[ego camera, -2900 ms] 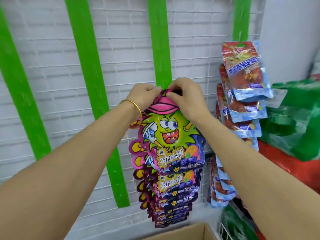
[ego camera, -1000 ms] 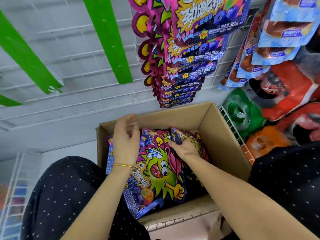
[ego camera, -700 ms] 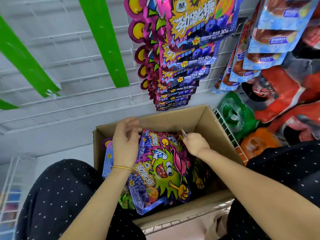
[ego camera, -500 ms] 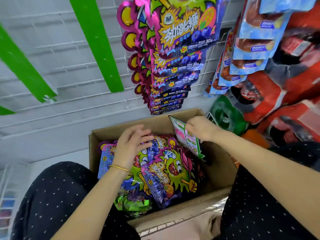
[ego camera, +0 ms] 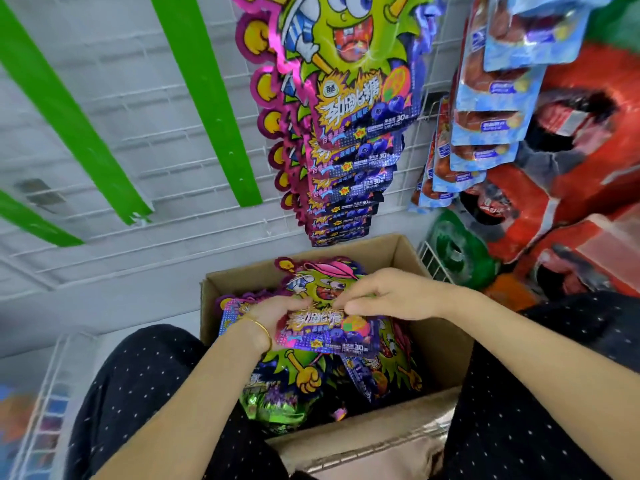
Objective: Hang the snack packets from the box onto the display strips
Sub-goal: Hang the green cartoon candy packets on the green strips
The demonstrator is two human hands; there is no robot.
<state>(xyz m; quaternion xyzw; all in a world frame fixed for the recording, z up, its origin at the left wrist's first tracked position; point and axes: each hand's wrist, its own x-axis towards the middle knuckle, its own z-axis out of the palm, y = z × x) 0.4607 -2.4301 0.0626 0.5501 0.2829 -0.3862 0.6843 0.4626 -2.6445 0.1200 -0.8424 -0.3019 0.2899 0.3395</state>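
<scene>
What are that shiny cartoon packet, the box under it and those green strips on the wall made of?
Snack packet: likely metallised plastic film; its glossy surface glints and its pink edge shimmers. Box: plain brown cardboard, matte, with a folded flap. Green strips: probably smooth plastic, evenly coloured with what look like small holes; hard to be sure.

Display strips (ego camera: 204, 98) bright green; wire grid (ego camera: 114, 109) white; snack packet (ego camera: 322, 327) lime-green cartoon face, pink cap, purple-blue base, yellow lettering; box (ego camera: 440, 344) plain brown; trousers (ego camera: 145, 382) black, small white dots; bracelet (ego camera: 265, 332) gold
</scene>
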